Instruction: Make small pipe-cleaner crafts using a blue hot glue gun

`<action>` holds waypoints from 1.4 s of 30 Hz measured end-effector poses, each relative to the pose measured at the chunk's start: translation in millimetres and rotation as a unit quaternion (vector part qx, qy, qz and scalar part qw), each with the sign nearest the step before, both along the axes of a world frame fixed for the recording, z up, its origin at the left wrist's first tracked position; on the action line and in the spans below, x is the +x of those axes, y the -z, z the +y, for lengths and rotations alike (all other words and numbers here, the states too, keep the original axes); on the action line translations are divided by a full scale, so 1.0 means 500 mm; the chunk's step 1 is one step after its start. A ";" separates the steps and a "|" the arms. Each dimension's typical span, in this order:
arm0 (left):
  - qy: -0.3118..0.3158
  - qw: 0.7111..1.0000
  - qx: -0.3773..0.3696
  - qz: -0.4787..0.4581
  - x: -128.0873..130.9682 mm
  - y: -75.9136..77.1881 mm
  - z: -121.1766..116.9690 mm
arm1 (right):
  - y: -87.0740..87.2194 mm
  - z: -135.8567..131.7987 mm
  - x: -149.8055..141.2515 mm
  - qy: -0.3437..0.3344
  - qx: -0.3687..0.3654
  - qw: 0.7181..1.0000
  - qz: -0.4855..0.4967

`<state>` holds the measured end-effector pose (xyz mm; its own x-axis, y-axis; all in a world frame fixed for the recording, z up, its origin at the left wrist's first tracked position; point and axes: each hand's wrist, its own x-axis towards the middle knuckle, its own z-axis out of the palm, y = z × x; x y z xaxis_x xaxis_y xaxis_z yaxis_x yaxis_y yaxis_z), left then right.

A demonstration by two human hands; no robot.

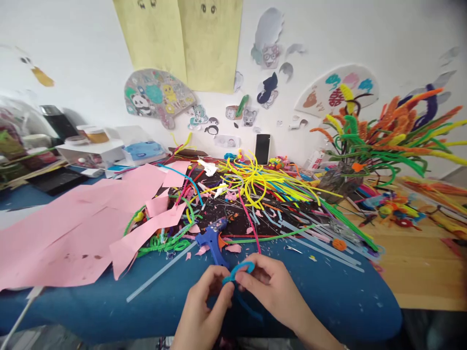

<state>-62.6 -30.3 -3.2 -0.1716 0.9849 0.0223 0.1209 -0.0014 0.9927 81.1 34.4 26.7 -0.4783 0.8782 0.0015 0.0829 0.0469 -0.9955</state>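
Note:
A blue pipe cleaner (pixel 239 268) is bent into a small loop between my two hands, above the front edge of the blue table cover. My left hand (pixel 206 304) pinches the loop's left side between thumb and forefinger. On the other side, the thumb and fingers of my right hand (pixel 273 284) grip it too. A loose blue tail hangs down below my hands. Just beyond them lies a blue glue gun (pixel 215 240) with an orange trigger, its handle end close to the loop.
Pink paper sheets (pixel 83 218) spread over the left. Yellow pipe cleaners (pixel 270 182) heap at the back centre. Clear glue sticks (pixel 321 245) lie to the right, another glue stick (pixel 156 274) to the left. A vase of colourful pipe cleaners (pixel 332 182) and a phone (pixel 262 148) stand behind.

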 end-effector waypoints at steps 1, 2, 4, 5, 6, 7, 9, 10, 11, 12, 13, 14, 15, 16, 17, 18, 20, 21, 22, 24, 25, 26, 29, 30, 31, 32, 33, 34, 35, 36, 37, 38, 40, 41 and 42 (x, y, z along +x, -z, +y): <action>-0.016 1.000 0.005 -0.018 -0.004 0.004 0.000 | 0.003 0.004 -0.005 -0.003 -0.026 0.999 0.023; -0.036 0.999 0.014 -0.036 -0.007 0.009 -0.001 | 0.007 0.007 -0.008 -0.008 -0.046 0.998 0.040; -0.072 0.995 0.032 -0.064 -0.010 0.017 -0.002 | 0.015 0.013 -0.011 -0.022 -0.070 0.996 0.059; -0.083 0.993 0.036 -0.074 -0.010 0.021 -0.002 | 0.018 0.015 -0.011 -0.030 -0.080 0.994 0.067; -0.089 0.992 0.037 -0.084 -0.011 0.023 -0.002 | 0.021 0.017 -0.010 -0.041 -0.089 0.992 0.076; -0.088 0.991 0.034 -0.094 -0.011 0.024 -0.002 | 0.024 0.020 -0.008 -0.054 -0.096 0.991 0.081; -0.088 0.989 0.019 -0.121 -0.013 0.023 -0.002 | 0.028 0.026 -0.003 -0.087 -0.095 0.990 0.066; -0.092 0.986 0.012 -0.136 -0.015 0.021 -0.002 | 0.030 0.030 -0.001 -0.095 -0.080 0.991 0.041; -0.101 0.984 0.006 -0.149 -0.017 0.018 -0.003 | 0.032 0.034 0.000 -0.091 -0.053 0.994 0.003; -0.109 0.981 0.001 -0.160 -0.019 0.017 -0.005 | 0.034 0.037 0.000 -0.078 -0.014 0.996 -0.047; -0.118 0.979 -0.003 -0.166 -0.022 0.015 -0.007 | 0.037 0.040 -0.003 -0.054 0.034 0.993 -0.100; -0.125 0.978 -0.005 -0.167 -0.024 0.015 -0.010 | 0.041 0.042 -0.010 -0.023 0.085 0.984 -0.152; -0.129 0.978 -0.006 -0.163 -0.026 0.017 -0.014 | 0.045 0.043 -0.019 0.011 0.135 0.970 -0.202; -0.133 0.978 -0.009 -0.158 -0.027 0.019 -0.018 | 0.049 0.042 -0.031 0.040 0.181 0.951 -0.249; -0.138 0.979 -0.012 -0.152 -0.029 0.021 -0.022 | 0.053 0.040 -0.046 0.063 0.220 0.929 -0.292; -0.143 0.979 -0.015 -0.148 -0.030 0.024 -0.026 | 0.055 0.038 -0.063 0.080 0.251 0.907 -0.329; -0.152 0.978 -0.024 -0.143 -0.033 0.030 -0.034 | 0.056 0.033 -0.100 0.082 0.286 0.868 -0.398; -0.155 0.978 -0.027 -0.140 -0.035 0.032 -0.037 | 0.054 0.031 -0.117 0.072 0.287 0.854 -0.428; -0.156 0.978 -0.030 -0.136 -0.038 0.034 -0.040 | 0.051 0.030 -0.131 0.062 0.279 0.844 -0.453; -0.160 0.979 -0.030 -0.124 -0.047 0.036 -0.044 | 0.044 0.028 -0.151 0.051 0.244 0.837 -0.486; -0.163 0.979 -0.028 -0.118 -0.053 0.037 -0.045 | 0.042 0.028 -0.155 0.053 0.228 0.841 -0.487; -0.165 0.980 -0.025 -0.111 -0.057 0.038 -0.046 | 0.041 0.028 -0.155 0.057 0.215 0.850 -0.477; -0.151 0.984 -0.018 -0.090 -0.066 0.039 -0.045 | 0.049 0.032 -0.135 0.106 0.203 0.895 -0.384; -0.142 0.986 -0.016 -0.082 -0.065 0.038 -0.045 | 0.053 0.036 -0.125 0.133 0.201 0.912 -0.332; -0.131 0.988 -0.013 -0.075 -0.064 0.037 -0.045 | 0.056 0.039 -0.113 0.159 0.189 0.930 -0.271; -0.120 0.990 -0.008 -0.068 -0.061 0.035 -0.044 | 0.059 0.044 -0.101 0.177 0.161 0.949 -0.204; -0.110 0.992 -0.002 -0.063 -0.057 0.032 -0.044 | 0.059 0.049 -0.089 0.185 0.117 0.967 -0.130; -0.102 0.993 0.005 -0.059 -0.053 0.029 -0.044 | 0.058 0.053 -0.076 0.182 0.060 0.980 -0.051; -0.096 0.994 0.012 -0.056 -0.049 0.025 -0.043 | 0.055 0.057 -0.063 0.173 0.000 0.984 0.030; -0.092 0.994 0.018 -0.054 -0.045 0.022 -0.043 | 0.051 0.059 -0.051 0.161 -0.054 0.980 0.108; -0.092 0.994 0.023 -0.054 -0.042 0.019 -0.042 | 0.047 0.061 -0.039 0.146 -0.097 0.968 0.180; -0.094 0.994 0.026 -0.057 -0.040 0.016 -0.041 | 0.042 0.061 -0.027 0.131 -0.128 0.953 0.242; -0.103 0.992 0.029 -0.074 -0.038 0.011 -0.036 | 0.036 0.059 -0.006 0.092 -0.166 0.924 0.333; -0.106 0.990 0.031 -0.085 -0.037 0.010 -0.032 | 0.035 0.057 0.003 0.073 -0.178 0.912 0.362; -0.108 0.989 0.031 -0.097 -0.037 0.009 -0.028 | 0.035 0.054 0.010 0.056 -0.187 0.903 0.384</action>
<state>-81.3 -44.5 -7.7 -0.3844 0.9227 0.0281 -0.0677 -0.0586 0.9960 86.2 61.2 8.9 -0.3700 0.9290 -0.0113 -0.6547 -0.2694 -0.7062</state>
